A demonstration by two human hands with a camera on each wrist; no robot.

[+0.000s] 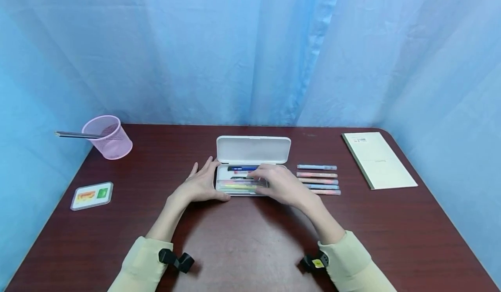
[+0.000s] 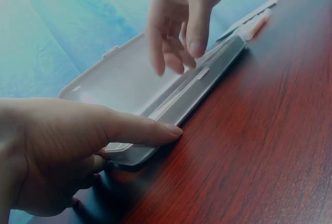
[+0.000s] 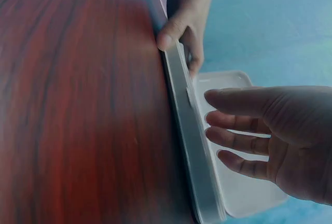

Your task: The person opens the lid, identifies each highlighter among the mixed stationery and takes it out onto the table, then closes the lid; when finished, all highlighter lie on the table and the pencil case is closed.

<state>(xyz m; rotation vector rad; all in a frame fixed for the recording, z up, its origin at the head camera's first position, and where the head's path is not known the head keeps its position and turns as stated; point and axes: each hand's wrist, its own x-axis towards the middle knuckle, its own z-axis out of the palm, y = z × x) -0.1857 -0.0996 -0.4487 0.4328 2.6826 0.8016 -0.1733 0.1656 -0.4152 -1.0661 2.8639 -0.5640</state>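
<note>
A white pencil case (image 1: 221,186) lies on the table with its lid (image 1: 253,149) raised at the back. Inside are a blue pen (image 1: 242,168), a yellow-green pen (image 1: 239,187) and other slim items, partly covered by my right hand. My left hand (image 1: 201,182) holds the left end of the case, thumb along the front corner and the other fingers around the side. Over the right half of the case hovers my right hand (image 1: 279,183). Its fingers are loosely bent, with a gap to the thumb, and the right wrist view shows nothing between them.
Several patterned pens (image 1: 317,167) lie in a column right of the case. Farther right is a cream notepad (image 1: 377,159). On the left stand a pink mesh pen holder (image 1: 117,146) with thin dark sticks (image 1: 76,135) and a small clear-edged flat case (image 1: 91,196). Blue curtains surround the table.
</note>
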